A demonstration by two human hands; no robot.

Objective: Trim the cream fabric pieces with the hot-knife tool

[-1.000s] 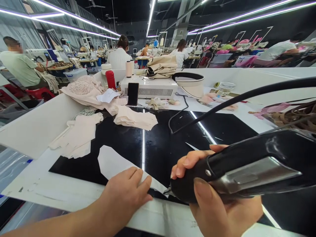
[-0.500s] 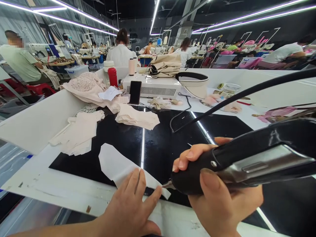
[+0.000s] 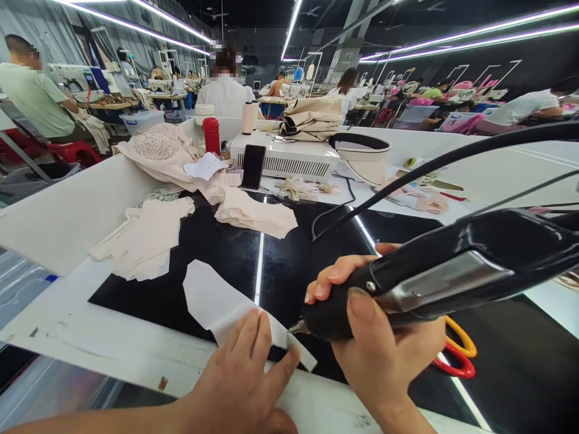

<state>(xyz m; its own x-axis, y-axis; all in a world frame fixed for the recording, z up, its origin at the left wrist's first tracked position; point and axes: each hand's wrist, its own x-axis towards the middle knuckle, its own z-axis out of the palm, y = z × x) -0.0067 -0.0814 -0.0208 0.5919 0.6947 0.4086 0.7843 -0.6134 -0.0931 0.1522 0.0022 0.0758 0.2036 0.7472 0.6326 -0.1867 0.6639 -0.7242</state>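
Observation:
My left hand lies flat with its fingers spread over the lower part of a white sheet piece, pressing it on a glossy black board. Wrapped in my right hand is a black handheld tool with a silver plate and a thick cable. Its thin metal tip touches the edge of the sheet piece, close to my left index finger, where a narrow end strip sticks out. Red and orange scissor handles show to the right of my right hand.
Pale fabric pieces lie at the left, with another stack behind the sheet. A phone leans against a white box. Beside them are a red bottle and a tan visor. People sit at sewing machines beyond.
My right hand and the tool have shifted slightly left, the tip moving along the sheet's edge. The scissor handles have come into view. My left hand stays on the sheet.

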